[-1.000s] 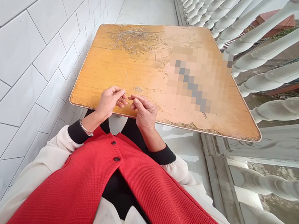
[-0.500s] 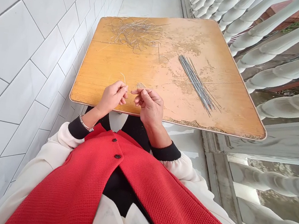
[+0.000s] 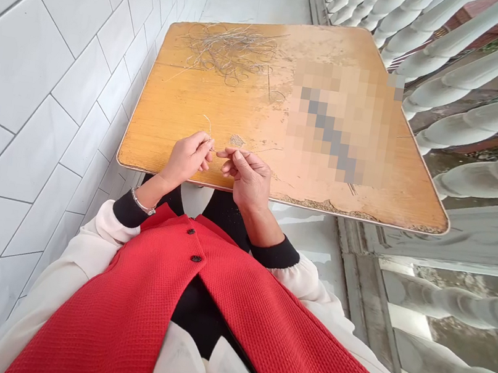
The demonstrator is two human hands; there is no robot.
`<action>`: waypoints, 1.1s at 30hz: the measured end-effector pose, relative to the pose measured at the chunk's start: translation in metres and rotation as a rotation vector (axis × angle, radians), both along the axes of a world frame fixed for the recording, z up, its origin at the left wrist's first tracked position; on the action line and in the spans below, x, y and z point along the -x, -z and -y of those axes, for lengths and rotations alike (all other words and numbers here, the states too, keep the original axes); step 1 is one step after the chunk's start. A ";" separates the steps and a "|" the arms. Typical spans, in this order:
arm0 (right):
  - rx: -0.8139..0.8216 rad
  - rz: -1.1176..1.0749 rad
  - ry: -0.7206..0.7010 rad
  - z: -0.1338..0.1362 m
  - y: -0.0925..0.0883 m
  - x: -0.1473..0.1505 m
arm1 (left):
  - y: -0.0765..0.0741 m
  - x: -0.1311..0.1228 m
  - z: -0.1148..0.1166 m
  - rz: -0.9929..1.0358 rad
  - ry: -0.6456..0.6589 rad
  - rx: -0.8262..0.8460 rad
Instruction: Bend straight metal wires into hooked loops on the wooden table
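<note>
From my remote view I have two hands at the near edge of the table, both mine to read, and no other person's hands in frame. My left hand [image 3: 186, 158] holds its thumb and forefinger [image 3: 204, 145] pinched on one fine pale strand [image 3: 207, 124], which curls up and away over the tabletop; the other fingers curl in below. My right hand [image 3: 247, 180] sits just beside it, its thumb and forefinger [image 3: 231, 155] pressed together at the tips, the remaining fingers loosely bent. A second hair-thin strand [image 3: 266, 150] seems to run from that pinch across the wood, though it is too fine for me to be sure it is held. Farther off on the same wooden table [image 3: 164, 130] lies one loose tangle of many thin pale strands [image 3: 229, 49], too numerous to count, and one small curled piece [image 3: 276, 96] sits to its right. One worn patch [image 3: 237, 140] shows just ahead of my hands, and one pixelated block [image 3: 338, 122] hides part of the tabletop. I see one bracelet [image 3: 143, 202] on my left wrist, two black cuffs, and a red waistcoat [image 3: 193, 309] with two buttons. White tiles [image 3: 57, 89] line the left, with pale balusters [image 3: 480, 78] on the right.
</note>
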State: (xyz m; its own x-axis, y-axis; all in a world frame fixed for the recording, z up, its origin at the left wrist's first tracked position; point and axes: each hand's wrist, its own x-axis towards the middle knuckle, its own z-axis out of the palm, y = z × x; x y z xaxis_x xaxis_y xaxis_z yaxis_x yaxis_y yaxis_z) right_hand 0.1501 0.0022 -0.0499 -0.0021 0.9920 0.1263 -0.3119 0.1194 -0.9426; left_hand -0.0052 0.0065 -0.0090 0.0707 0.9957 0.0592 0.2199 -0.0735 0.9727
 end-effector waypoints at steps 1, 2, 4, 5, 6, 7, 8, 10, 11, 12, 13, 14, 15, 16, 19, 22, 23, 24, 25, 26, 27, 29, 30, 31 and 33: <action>0.000 0.011 0.000 0.000 0.000 0.000 | 0.000 0.000 0.000 -0.003 0.000 -0.003; 0.001 0.023 -0.001 0.001 0.001 0.000 | 0.000 0.000 0.000 -0.004 -0.002 -0.005; 0.008 0.041 -0.010 0.002 0.002 0.000 | 0.001 0.000 -0.001 -0.002 -0.006 -0.006; 0.013 0.041 -0.012 0.002 0.003 0.000 | 0.001 0.000 -0.001 0.001 -0.009 -0.005; 0.019 0.037 -0.012 0.003 0.004 0.000 | 0.001 0.000 -0.001 0.006 -0.012 -0.001; 0.025 0.029 -0.011 0.004 0.004 0.000 | 0.001 0.000 -0.002 0.011 -0.015 0.007; 0.030 0.021 -0.008 0.004 0.004 0.001 | 0.001 0.000 -0.002 0.019 -0.019 0.015; 0.035 0.003 0.002 0.005 0.004 0.001 | 0.001 0.000 -0.003 0.041 -0.030 0.032; 0.035 -0.001 0.004 0.006 0.004 0.001 | 0.001 0.000 -0.004 0.053 -0.038 0.036; 0.034 0.000 0.006 0.006 0.003 0.001 | 0.001 0.001 -0.004 0.065 -0.047 0.035; 0.035 0.006 0.007 0.007 0.003 0.001 | 0.001 0.001 -0.005 0.076 -0.055 0.031; 0.035 0.018 0.006 0.007 0.003 0.001 | 0.001 0.001 -0.006 0.085 -0.061 0.025; 0.037 0.031 0.003 0.008 0.004 0.001 | 0.000 0.001 -0.007 0.093 -0.065 0.016; 0.040 0.040 0.002 0.008 0.004 0.000 | 0.000 0.002 -0.008 0.101 -0.070 0.002; 0.041 0.031 -0.007 0.010 0.005 0.000 | -0.001 0.003 -0.010 0.123 -0.076 -0.032; 0.037 0.032 -0.013 0.011 0.006 0.000 | -0.003 0.004 -0.011 0.152 -0.074 -0.039; 0.035 0.044 -0.014 0.012 0.007 -0.001 | -0.004 0.004 -0.011 0.162 -0.076 -0.039; 0.031 0.056 -0.017 0.012 0.007 -0.001 | -0.005 0.004 -0.011 0.171 -0.080 -0.042; 0.025 0.064 -0.021 0.012 0.008 -0.001 | -0.007 0.004 -0.011 0.177 -0.083 -0.045; 0.015 0.067 -0.029 0.012 0.009 -0.001 | -0.008 0.004 -0.011 0.179 -0.086 -0.048; 0.006 0.068 -0.037 0.013 0.010 -0.001 | -0.009 0.004 -0.011 0.178 -0.088 -0.051; -0.003 0.069 -0.051 0.014 0.011 -0.001 | -0.010 0.005 -0.011 0.170 -0.087 -0.054; -0.003 0.071 -0.059 0.014 0.012 -0.001 | -0.010 0.005 -0.011 0.166 -0.086 -0.056; 0.003 0.076 -0.067 0.015 0.012 -0.002 | -0.010 0.006 -0.011 0.164 -0.083 -0.058; 0.020 0.094 -0.088 0.015 0.012 -0.004 | -0.011 0.007 -0.011 0.164 -0.075 -0.057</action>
